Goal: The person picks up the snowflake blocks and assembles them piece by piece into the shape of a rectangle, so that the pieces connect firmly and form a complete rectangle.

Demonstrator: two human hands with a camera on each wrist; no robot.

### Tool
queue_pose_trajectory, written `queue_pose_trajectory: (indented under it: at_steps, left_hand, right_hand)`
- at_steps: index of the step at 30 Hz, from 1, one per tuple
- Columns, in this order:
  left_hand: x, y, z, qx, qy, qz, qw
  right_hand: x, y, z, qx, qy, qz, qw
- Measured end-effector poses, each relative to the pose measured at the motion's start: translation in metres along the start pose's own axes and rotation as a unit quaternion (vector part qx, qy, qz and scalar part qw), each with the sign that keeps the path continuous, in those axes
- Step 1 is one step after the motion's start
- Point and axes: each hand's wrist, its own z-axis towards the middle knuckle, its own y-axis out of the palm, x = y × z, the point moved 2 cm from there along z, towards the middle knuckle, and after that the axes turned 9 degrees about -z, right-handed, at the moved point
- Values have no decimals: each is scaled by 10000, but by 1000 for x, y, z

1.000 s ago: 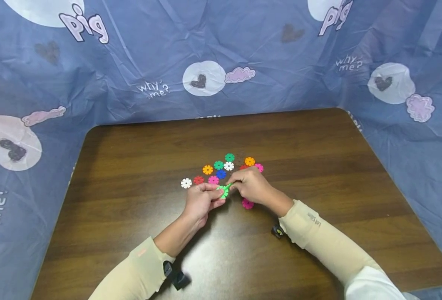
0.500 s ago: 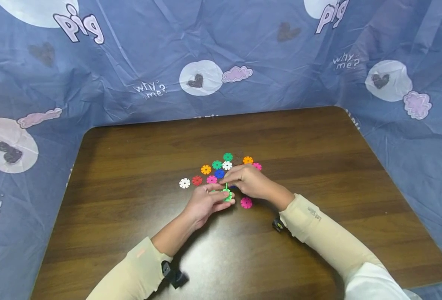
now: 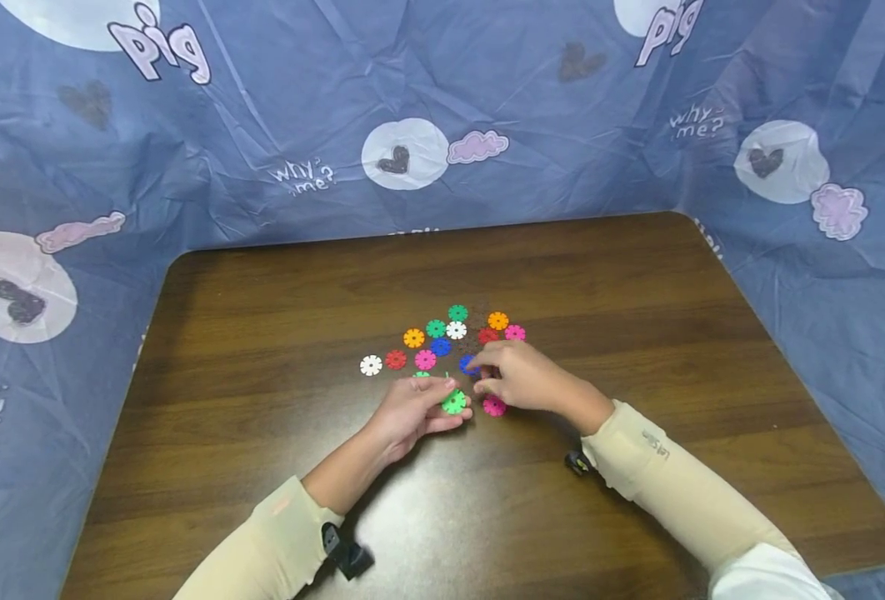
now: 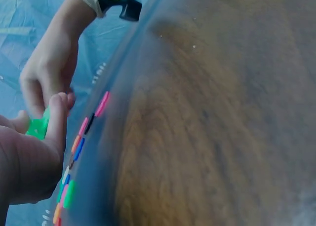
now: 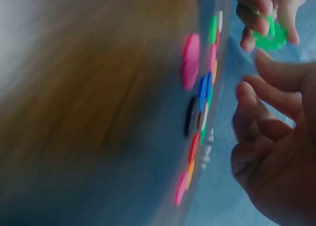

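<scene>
My left hand (image 3: 411, 414) pinches bright green notched plastic discs (image 3: 453, 402) between thumb and fingers, above the table. One disc faces up; a second green piece stands edge-on against it, partly hidden by the thumb. My right hand (image 3: 528, 377) is just to the right, apart from the green pieces. In the right wrist view its thumb and fingers (image 5: 276, 95) are loosely bent with nothing between them. Below its fingertips lies a blue disc (image 3: 467, 364), partly covered. A pink disc (image 3: 494, 407) lies under its near side.
More notched discs lie flat beyond the hands: white (image 3: 371, 365), red (image 3: 396, 360), orange (image 3: 413, 337), dark green (image 3: 457, 313) and others. A light green disc (image 3: 421, 377) shows partly behind the left hand. A printed blue cloth (image 3: 262, 100) surrounds the wooden table (image 3: 277, 317).
My right hand has let go of the green piece and drawn back to the right. The left hand keeps hold of the green discs, now turned flatter and slightly nearer the body.
</scene>
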Motion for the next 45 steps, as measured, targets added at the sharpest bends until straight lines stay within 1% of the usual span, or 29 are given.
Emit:
queue_pose_trajectory:
  at_steps: [3,5,9,12,14,16,18,20,22,23,25,27,30,31,32,37,40,45]
  left_hand:
    - [-1,-2,-2,-58,-57,76,9999]
    - [-2,-3,-2,-94,-99,104,9999]
    - [-6,-4,-3,-251,-187,319,9990]
    - [-9,-2,-3,-376,-223,571,9974]
    - [-10,-1,-3,-424,-185,732,9962]
    - [-11,0,-3,-444,-134,864,9952]
    - [-12,0,-3,-449,-87,970,9942]
    - [-13,1,-4,-442,-71,1063,9933]
    - [-14,1,-5,-450,-58,1133,9925]
    - [-14,1,-5,-436,-72,1132,9926]
    - [-15,1,-5,-427,-62,1166,9922]
    - [-16,1,-5,-436,-44,1186,9920]
    - [-18,1,-5,-425,-16,1219,9916]
    - [-19,2,-5,-424,-8,1229,9915]
    - [-19,2,-5,-417,-10,1234,9915]
    - [-18,4,-5,-383,14,1327,9904]
    - [-16,5,-6,-364,22,1391,9896]
    - [-16,5,-6,-284,103,1373,9901]
  right_hand:
    - [6,0,-13,-450,136,-433,9980]
    - [9,3,-19,-609,145,-655,9959]
    - [11,9,-23,-651,159,-824,9943]
    - [10,13,-23,-668,197,-955,9930]
    - [9,15,-22,-708,207,-960,9926]
    - [8,15,-20,-740,208,-848,9934]
    - [8,16,-18,-727,224,-548,9956]
    - [9,16,-15,-603,238,-94,9979]
    - [10,16,-12,-384,281,527,9975]
    - [10,16,-10,-246,338,871,9953]
    - [10,15,-7,34,472,1612,9858]
    - [9,14,-4,244,646,2327,9701]
    - [7,13,-1,378,818,3039,9484]
    - [7,14,-1,379,862,3168,9438]
    - [6,14,-1,378,882,3234,9414]
    - [4,17,-3,374,899,3386,9359]
    - [2,18,-3,363,850,3459,9337]
    - [0,18,-1,348,799,3456,9343]
